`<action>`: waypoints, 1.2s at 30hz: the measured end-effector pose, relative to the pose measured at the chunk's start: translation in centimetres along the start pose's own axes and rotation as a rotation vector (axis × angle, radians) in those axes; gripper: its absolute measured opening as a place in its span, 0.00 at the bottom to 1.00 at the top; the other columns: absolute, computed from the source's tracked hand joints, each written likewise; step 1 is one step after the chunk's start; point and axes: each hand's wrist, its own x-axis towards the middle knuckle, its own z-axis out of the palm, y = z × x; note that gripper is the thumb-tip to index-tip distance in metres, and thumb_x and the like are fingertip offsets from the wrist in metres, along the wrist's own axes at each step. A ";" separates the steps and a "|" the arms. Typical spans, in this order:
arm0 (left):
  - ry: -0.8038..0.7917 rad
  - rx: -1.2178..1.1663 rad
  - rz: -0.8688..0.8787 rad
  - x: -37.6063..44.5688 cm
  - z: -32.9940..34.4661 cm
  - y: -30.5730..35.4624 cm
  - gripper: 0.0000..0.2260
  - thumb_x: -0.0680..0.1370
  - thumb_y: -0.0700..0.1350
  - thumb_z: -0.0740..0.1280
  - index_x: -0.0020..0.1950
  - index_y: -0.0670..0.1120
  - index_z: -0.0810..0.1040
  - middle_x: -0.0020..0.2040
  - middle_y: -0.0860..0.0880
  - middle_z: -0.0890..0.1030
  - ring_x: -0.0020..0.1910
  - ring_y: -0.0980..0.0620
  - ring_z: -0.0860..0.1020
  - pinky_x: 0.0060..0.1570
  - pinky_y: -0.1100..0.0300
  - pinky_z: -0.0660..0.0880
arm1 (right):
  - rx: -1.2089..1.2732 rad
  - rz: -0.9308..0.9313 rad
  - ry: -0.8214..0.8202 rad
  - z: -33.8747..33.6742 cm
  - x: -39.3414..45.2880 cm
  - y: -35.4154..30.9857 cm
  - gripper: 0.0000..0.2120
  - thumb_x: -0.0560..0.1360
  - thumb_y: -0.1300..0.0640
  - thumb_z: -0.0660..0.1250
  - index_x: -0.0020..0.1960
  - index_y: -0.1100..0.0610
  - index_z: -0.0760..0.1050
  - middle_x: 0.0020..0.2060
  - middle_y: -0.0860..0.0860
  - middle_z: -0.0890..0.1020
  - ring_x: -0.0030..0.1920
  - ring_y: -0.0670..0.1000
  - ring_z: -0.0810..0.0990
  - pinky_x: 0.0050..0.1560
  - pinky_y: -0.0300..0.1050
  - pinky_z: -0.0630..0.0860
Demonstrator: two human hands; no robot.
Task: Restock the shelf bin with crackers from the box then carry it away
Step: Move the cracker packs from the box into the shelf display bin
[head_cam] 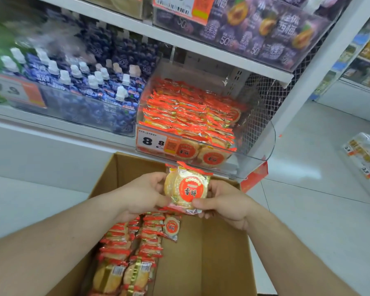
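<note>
While held over the box: round pale rice-cracker packet in glossy clear film with a red disc label (188, 190), upright, face toward the camera, just below the bin's front lip.
Left hand (144, 194): grip pinching the packet's left edge, fingers curled behind the film.
Right hand (223, 205): grip pinching the lower right corner, thumb pressed on the crinkled seal.
Open brown corrugated cardboard box (203, 259): smooth matte walls; two rows of the same red-and-clear cracker packets (135, 248) standing on edge along its left side, bare cardboard floor to the right.
Clear rigid plastic shelf bin with a curved right wall (263, 137): packed with overlapping cracker packets (188, 113), red crimped edges up, two flat discs showing at the front.
White and orange price tag (156, 143): stuck to the bin's front, reads 8.8.
Blue soft drink pouches with white screw caps (88, 84): in the neighbouring clear bin, left, slightly blurred.
Pale glossy tiled floor (308, 178): beside the box, right.
</note>
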 end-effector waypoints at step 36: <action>0.514 1.010 0.647 0.3 -0.1 5.9 0.32 0.81 0.46 0.59 0.79 0.55 0.44 0.80 0.56 0.46 0.78 0.55 0.42 0.69 0.65 0.33 | -0.815 -0.483 0.980 -7.0 -2.9 -9.9 0.16 0.67 0.58 0.76 0.52 0.51 0.77 0.37 0.43 0.78 0.42 0.41 0.78 0.42 0.32 0.68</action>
